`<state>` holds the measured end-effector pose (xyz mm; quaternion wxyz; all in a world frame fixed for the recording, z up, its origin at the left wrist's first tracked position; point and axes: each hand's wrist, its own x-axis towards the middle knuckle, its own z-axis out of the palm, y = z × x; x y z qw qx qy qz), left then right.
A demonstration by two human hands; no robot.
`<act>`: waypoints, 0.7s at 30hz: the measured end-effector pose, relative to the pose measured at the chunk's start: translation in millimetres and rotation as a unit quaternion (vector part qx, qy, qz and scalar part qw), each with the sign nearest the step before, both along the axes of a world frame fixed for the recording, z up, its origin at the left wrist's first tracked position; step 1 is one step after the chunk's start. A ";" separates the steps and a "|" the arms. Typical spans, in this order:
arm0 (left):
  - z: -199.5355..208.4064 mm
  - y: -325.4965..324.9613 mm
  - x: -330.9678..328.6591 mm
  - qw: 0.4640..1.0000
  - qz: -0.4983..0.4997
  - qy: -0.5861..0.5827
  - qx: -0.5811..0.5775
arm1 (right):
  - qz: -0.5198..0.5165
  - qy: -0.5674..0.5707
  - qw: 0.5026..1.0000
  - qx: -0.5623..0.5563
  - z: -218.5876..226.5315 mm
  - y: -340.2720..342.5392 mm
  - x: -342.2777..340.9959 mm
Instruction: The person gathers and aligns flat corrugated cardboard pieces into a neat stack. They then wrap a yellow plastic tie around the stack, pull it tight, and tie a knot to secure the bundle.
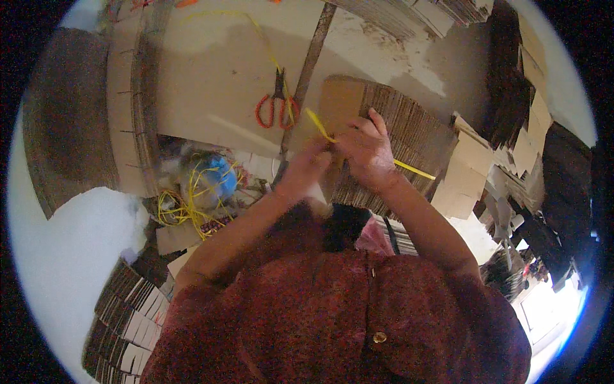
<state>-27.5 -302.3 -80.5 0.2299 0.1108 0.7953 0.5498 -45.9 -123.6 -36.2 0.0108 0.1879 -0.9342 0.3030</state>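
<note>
A bundle of cardboard pieces, packed on edge, lies in front of me with a yellow strap across it. Over the bundle's left part my two hands meet at this strap. My right hand has its fingers bent and closed on the strap, one finger raised. My left hand, a little blurred, is closed where the strap passes between the hands; its fingertips are partly hidden. A loose strap end sticks up beyond them. Scissors with red handles lie just left of the bundle, beside another length of yellow strap.
A tangle of yellow strap lies at the left, next to a blurred blue thing. Cardboard stacks stand at the far left, lower left and right. Loose flat cardboard lies right of the bundle.
</note>
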 end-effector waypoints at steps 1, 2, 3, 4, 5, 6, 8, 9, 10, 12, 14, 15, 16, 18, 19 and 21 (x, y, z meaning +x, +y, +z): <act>-17.3 -15.1 -4.7 0.998 0.030 -0.051 -0.020 | -0.009 0.008 1.000 0.000 -4.2 0.9 1.3; -35.0 -30.4 -9.5 0.992 0.062 -0.102 -0.040 | -0.017 0.016 1.000 0.000 -7.1 0.3 1.6; -51.6 -39.9 -20.3 0.957 0.155 -0.240 -0.049 | -0.017 0.017 1.000 0.006 -8.1 -1.0 1.2; -61.3 -45.3 -29.1 0.965 0.147 -0.196 -0.092 | -0.016 0.016 1.000 0.012 -8.1 -1.9 1.7; -71.2 -50.0 -37.7 0.970 0.137 -0.151 -0.135 | -0.014 0.015 1.000 0.017 -7.8 -2.8 2.0; -80.5 -53.6 -45.3 0.970 0.127 -0.105 -0.179 | -0.016 0.012 1.000 0.017 -6.6 -3.9 1.6; -94.0 -59.3 -55.7 0.959 0.108 -0.011 -0.263 | -0.016 0.010 1.000 0.014 -2.3 -7.9 -1.9; -95.3 -61.4 -59.2 0.946 0.097 0.039 -0.306 | -0.018 0.000 1.000 0.020 0.8 -9.6 -4.4; -96.1 -62.7 -60.4 0.941 0.088 0.053 -0.323 | -0.019 -0.010 0.999 0.025 4.4 -10.9 -6.4; -94.5 -64.6 -64.9 0.929 0.067 0.086 -0.354 | -0.025 -0.012 1.000 0.013 2.7 -11.5 -6.5; -90.8 -74.0 -70.9 0.921 0.013 0.042 -0.387 | -0.035 0.002 0.999 -0.021 -7.8 -8.0 -2.7; -90.0 -80.5 -73.9 0.915 -0.014 0.021 -0.402 | -0.035 0.009 0.999 -0.020 -8.8 -8.0 -3.0; -98.7 -93.2 -72.9 0.907 -0.007 0.024 -0.421 | -0.034 0.015 0.999 -0.021 -9.2 -8.5 -2.9; -122.3 -129.3 -70.3 0.888 0.011 0.025 -0.460 | -0.034 0.018 0.999 -0.020 -8.0 -8.9 -3.4; -128.8 -146.4 -72.0 0.877 0.021 0.024 -0.480 | -0.036 0.015 0.999 -0.017 -7.5 -8.8 -3.2; -125.6 -168.1 -77.9 0.851 0.052 0.009 -0.523 | -0.036 0.013 0.999 -0.015 -7.9 -7.8 -1.1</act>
